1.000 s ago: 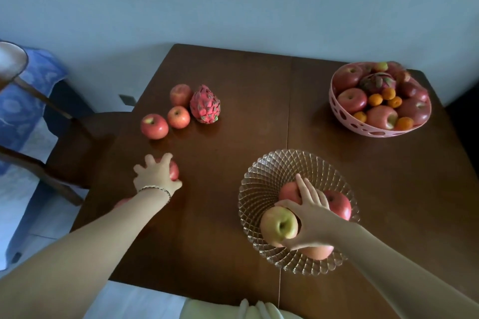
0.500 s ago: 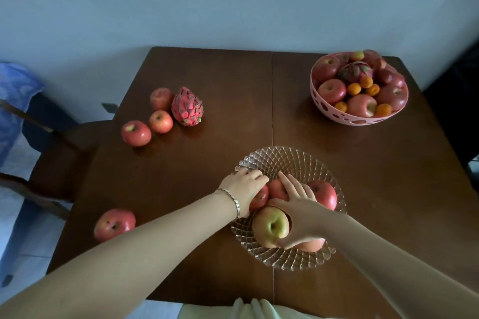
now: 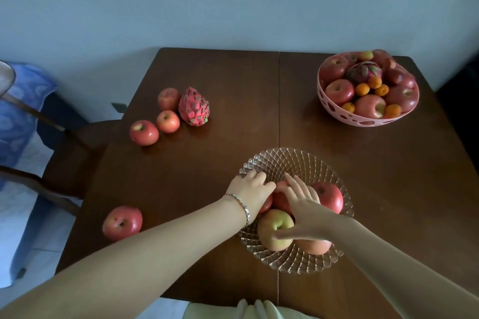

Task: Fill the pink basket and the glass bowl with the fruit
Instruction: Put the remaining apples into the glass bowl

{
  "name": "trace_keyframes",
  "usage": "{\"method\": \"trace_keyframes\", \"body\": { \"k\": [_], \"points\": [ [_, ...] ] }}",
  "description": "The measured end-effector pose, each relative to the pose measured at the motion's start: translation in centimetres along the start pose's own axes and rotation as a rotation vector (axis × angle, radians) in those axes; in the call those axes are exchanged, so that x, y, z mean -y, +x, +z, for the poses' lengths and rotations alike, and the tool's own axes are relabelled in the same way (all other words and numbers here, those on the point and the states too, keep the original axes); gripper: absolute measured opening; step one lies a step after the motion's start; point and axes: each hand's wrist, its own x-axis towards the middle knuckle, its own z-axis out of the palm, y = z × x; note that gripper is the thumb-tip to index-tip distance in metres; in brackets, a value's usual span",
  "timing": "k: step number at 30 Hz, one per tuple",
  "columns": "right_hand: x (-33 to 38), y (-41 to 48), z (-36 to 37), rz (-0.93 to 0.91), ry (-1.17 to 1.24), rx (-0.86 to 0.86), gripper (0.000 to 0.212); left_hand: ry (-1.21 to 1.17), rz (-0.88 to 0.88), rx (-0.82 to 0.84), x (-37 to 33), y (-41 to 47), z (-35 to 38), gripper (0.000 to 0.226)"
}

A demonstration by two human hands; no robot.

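Note:
The glass bowl [image 3: 293,155] stands at the table's near middle and holds several apples: a yellow-green apple [image 3: 269,228], a red apple [image 3: 330,197] and a pale one [image 3: 315,246]. My left hand [image 3: 248,191] reaches in over the bowl's left rim, fingers curled over a small red apple [image 3: 267,206]. My right hand [image 3: 304,211] lies spread over the fruit, thumb across the yellow-green apple, fingers straight on a middle red apple [image 3: 281,201]. The pink basket [image 3: 363,122], far right, is heaped with apples, small oranges and a dragon fruit.
On the brown table [image 3: 207,163], a dragon fruit [image 3: 194,107] and three apples [image 3: 143,132] [image 3: 168,121] [image 3: 168,98] sit at the far left. Another red apple [image 3: 122,223] lies near the left edge. A wooden chair [image 3: 67,153] stands left of the table.
My left hand carried the small red apple from the table's left side into the glass bowl. My right hand stayed on the bowl's apples, its fingers now spread flatter.

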Motion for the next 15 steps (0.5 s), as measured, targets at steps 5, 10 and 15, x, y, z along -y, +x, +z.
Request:
{"method": "trace_keyframes", "body": {
  "k": [5,10,15],
  "points": [
    [0.0,0.3,-0.2,0.024,0.044,0.009,0.112,-0.024,-0.042,0.008,-0.8,0.4,0.0,0.055],
    [2.3,0.6,-0.9,0.072,0.218,-0.012,0.107,-0.471,-0.160,0.027,0.7,-0.6,0.4,0.109],
    [2.5,0.8,0.1,0.044,0.045,-0.006,0.084,-0.628,-0.351,-0.051,3.8,-3.8,2.1,0.098]
  ]
}}
